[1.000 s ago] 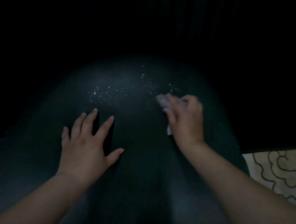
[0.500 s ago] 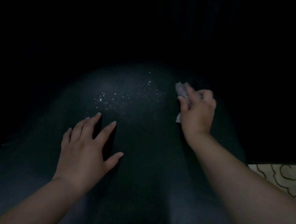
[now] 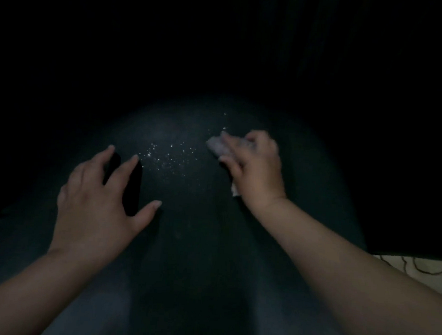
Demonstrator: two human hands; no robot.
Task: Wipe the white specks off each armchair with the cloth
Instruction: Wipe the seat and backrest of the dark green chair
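Observation:
A dark armchair surface (image 3: 196, 256) fills the middle of a very dim view. White specks (image 3: 169, 155) lie scattered across its lit part, with a few more further back. My right hand (image 3: 256, 167) is shut on a small pale cloth (image 3: 216, 145), pressed on the fabric just right of the specks. A corner of the cloth shows below the hand. My left hand (image 3: 101, 199) rests flat on the chair with fingers spread, its fingertips just left of the specks.
A pale patterned floor or rug (image 3: 415, 267) shows at the lower right edge beside the chair. Everything behind and around the chair is in darkness.
My right hand with the cloth has swept left onto the right edge of the speck patch, after having moved right and back. The specks on the right side are fewer. My left hand barely moved.

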